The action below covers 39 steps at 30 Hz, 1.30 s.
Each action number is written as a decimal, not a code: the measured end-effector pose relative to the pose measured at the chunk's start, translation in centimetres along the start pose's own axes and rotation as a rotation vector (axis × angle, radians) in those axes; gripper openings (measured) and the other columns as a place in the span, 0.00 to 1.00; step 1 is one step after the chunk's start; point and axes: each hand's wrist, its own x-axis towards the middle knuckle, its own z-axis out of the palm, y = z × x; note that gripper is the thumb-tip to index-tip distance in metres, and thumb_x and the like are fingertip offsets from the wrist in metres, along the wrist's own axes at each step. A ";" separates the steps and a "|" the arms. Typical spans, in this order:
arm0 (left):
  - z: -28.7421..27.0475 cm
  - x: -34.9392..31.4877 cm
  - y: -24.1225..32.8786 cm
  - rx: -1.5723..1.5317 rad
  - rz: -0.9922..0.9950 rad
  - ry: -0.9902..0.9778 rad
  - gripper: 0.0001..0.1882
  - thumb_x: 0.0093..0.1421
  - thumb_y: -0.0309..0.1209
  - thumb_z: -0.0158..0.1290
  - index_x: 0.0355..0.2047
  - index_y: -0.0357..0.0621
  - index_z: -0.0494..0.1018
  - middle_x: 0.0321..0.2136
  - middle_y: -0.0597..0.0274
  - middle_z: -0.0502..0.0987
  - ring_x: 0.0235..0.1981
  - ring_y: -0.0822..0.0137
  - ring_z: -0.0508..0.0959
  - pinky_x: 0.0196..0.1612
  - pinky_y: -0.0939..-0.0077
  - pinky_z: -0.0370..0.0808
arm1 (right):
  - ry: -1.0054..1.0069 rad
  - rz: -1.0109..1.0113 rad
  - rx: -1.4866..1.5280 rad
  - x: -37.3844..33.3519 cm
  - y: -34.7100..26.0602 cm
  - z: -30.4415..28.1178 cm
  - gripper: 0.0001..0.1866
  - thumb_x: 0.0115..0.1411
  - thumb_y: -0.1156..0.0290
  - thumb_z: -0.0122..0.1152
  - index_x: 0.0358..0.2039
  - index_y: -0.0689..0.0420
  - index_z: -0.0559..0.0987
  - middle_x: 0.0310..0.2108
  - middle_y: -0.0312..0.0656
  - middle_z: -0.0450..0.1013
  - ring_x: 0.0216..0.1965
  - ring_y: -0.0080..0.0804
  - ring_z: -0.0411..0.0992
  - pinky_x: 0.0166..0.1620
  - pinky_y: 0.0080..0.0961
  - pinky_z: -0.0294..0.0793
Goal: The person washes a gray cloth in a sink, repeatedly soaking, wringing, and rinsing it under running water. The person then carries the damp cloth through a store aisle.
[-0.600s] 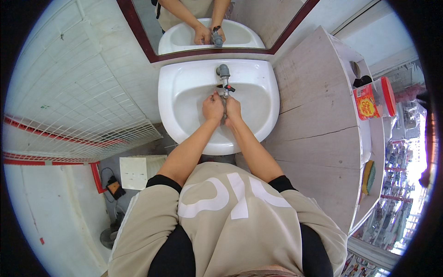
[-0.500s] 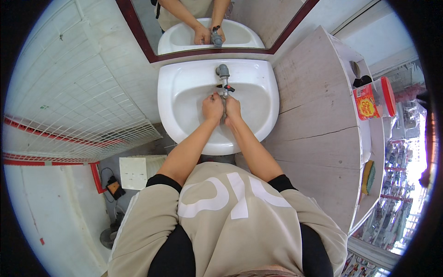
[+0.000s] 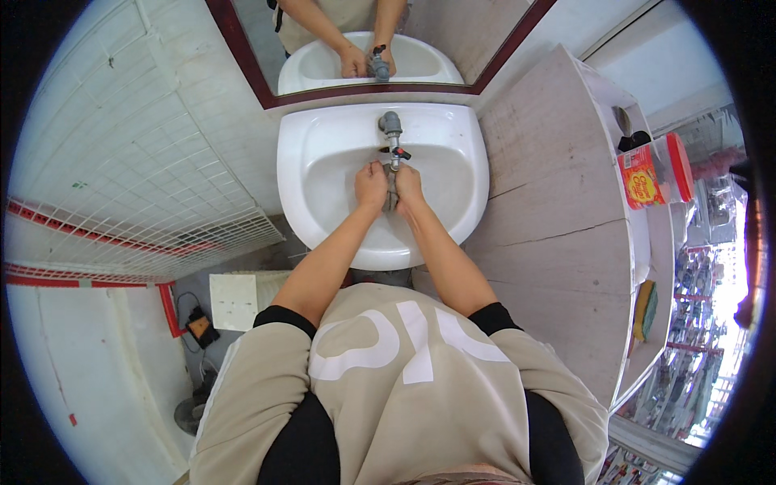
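Note:
Both my hands are in the bowl of a white washbasin [image 3: 293, 202], just below the grey and metal tap [image 3: 392, 129] with its small red and black handle. My left hand [image 3: 372, 186] is closed in a fist, its knuckles up. Beside it my right hand [image 3: 409, 187] is closed too. A greyish-brown, limp piece like a wet cloth [image 3: 391, 192] stretches between them, gripped from both sides; most of it is hidden by my fingers. Whether water runs from the tap I cannot make out.
A dark-red framed mirror [image 3: 364, 99] hangs behind the basin. On the right stands a wooden shelf unit [image 3: 558, 226] with a red-lidded plastic jar [image 3: 651, 174] and a yellow-green sponge [image 3: 644, 311]. A white wire grid [image 3: 170, 194] and a pale box [image 3: 234, 301] are on the left.
My fists have shifted slightly in the bowl, and a little more of the greyish-brown cloth shows between them. The rest looks the same.

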 end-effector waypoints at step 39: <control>-4.7 -3.1 1.8 -0.587 -0.301 -0.484 0.30 0.57 0.44 0.58 0.54 0.45 0.60 0.44 0.62 0.72 0.44 0.66 0.73 0.46 0.62 0.69 | 0.067 0.095 0.052 -2.4 -2.4 -3.3 0.20 0.62 0.60 0.57 0.39 0.69 0.74 0.35 0.47 0.75 0.31 0.37 0.76 0.33 0.35 0.77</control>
